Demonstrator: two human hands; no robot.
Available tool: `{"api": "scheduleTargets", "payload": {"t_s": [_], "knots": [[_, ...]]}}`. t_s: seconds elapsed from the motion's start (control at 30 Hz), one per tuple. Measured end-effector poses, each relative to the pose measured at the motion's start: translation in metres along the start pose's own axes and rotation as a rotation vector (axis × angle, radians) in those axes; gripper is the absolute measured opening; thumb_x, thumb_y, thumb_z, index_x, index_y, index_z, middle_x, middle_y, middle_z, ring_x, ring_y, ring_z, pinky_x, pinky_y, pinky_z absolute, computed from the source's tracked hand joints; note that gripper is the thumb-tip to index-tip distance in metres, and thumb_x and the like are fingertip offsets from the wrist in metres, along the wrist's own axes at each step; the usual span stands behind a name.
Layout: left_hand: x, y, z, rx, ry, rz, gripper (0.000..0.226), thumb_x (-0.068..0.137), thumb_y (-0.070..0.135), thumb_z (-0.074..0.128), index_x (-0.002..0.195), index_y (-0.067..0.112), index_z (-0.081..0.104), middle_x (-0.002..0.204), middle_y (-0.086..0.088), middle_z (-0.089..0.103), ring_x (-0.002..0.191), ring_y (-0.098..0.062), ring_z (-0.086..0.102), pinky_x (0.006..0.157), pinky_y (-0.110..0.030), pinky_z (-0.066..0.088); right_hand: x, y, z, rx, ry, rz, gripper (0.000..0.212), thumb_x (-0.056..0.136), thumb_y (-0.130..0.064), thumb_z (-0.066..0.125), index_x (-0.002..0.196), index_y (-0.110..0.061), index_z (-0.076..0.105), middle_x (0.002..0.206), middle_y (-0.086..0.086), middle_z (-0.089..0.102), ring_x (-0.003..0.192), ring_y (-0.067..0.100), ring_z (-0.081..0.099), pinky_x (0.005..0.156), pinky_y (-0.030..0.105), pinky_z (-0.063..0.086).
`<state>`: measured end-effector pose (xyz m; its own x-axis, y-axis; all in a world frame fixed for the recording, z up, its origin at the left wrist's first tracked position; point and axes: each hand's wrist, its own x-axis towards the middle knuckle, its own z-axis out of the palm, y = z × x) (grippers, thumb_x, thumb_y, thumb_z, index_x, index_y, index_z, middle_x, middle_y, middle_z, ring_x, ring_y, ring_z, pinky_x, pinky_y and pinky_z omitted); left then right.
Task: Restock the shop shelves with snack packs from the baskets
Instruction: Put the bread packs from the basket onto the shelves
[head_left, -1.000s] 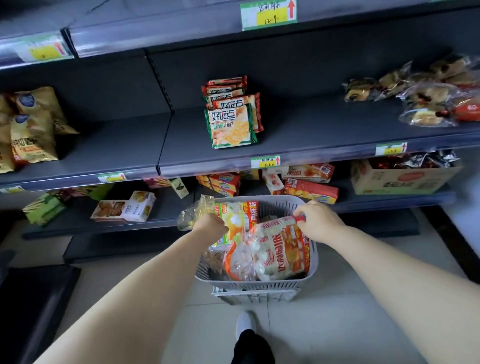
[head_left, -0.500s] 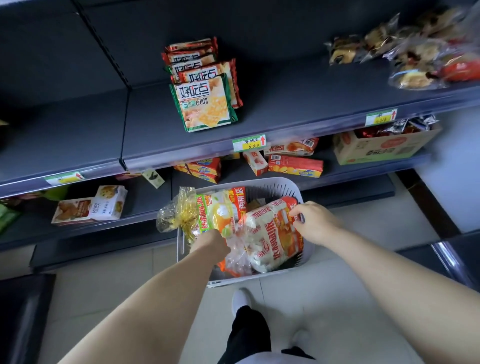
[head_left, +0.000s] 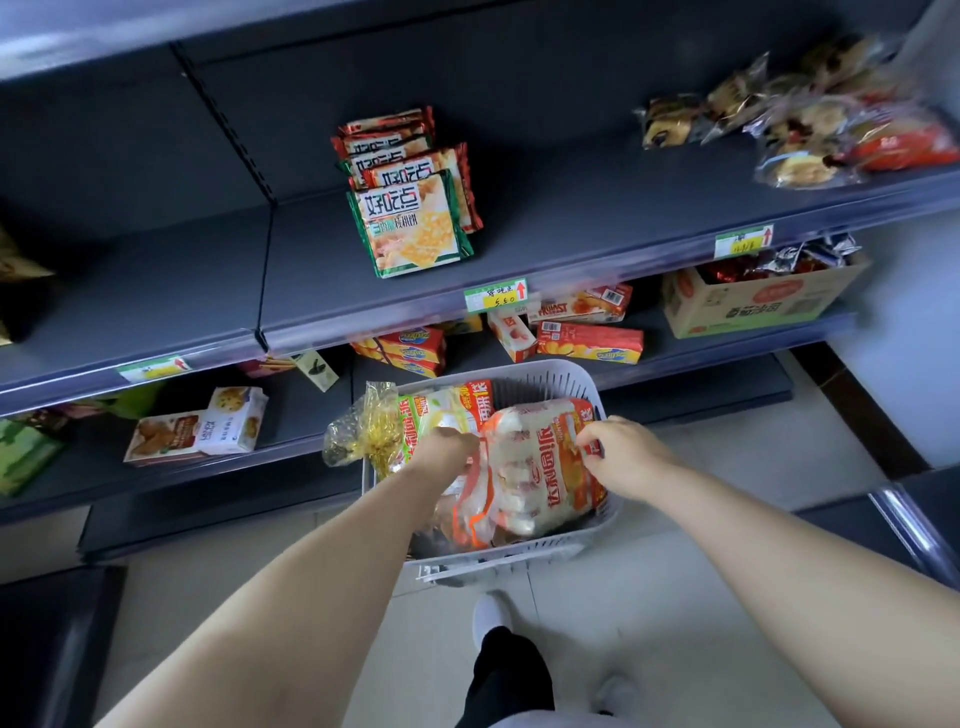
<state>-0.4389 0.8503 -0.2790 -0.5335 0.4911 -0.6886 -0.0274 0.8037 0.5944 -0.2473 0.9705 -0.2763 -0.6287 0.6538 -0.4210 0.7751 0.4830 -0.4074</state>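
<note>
A white slatted basket (head_left: 540, 558) stands on the floor in front of the shelves, full of snack packs. On top lies a large clear bag of small cakes with orange print (head_left: 540, 467). My right hand (head_left: 621, 451) pinches its upper right corner. My left hand (head_left: 441, 457) grips the bag's left side, fingers tucked under. Behind it a second green and orange pack (head_left: 441, 410) leans on the basket's far left, with a crinkly gold-printed bag (head_left: 358, 431) hanging over the rim.
The middle shelf (head_left: 597, 223) holds a stack of green and red biscuit packs (head_left: 410, 218) and clear pastry bags (head_left: 810, 124) at right. Below sit red boxes (head_left: 589, 340), a cardboard carton (head_left: 753, 299) and cookie boxes (head_left: 202, 428). My shoe (head_left: 488, 613) is near the basket.
My right hand moved from the basket's rim onto the cake bag's corner, and my left hand closed on the bag's left side. The view tilted down and right.
</note>
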Motion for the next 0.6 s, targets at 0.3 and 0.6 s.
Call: {"api": "scheduleTargets", "payload": {"t_s": [0.3,0.6], "knots": [[-0.062,0.072,0.008,-0.49,-0.11,0.082,0.033,0.09,0.01,0.039,0.062,0.008,0.057,0.059,-0.007,0.066,0.065,-0.021,0.059,0.087,-0.041,0.039,-0.031,0.005,-0.011,-0.006,-0.027,0.023,0.044,0.087,-0.025,0.062,0.131,-0.023,0.054,0.132,0.003,0.052,0.122,0.024,0.052,0.102,0.036,0.044],[-0.108,0.139,0.011,-0.754,-0.045,0.096,0.024,0.091,0.005,0.033,0.088,0.008,0.056,0.089,-0.011,0.07,0.069,-0.017,0.071,0.099,-0.049,0.037,-0.063,0.02,-0.013,0.264,-0.022,-0.007,0.099,0.069,-0.037,0.082,0.147,-0.014,0.025,0.139,0.006,0.048,0.126,0.025,0.049,0.097,0.033,0.041]]}}
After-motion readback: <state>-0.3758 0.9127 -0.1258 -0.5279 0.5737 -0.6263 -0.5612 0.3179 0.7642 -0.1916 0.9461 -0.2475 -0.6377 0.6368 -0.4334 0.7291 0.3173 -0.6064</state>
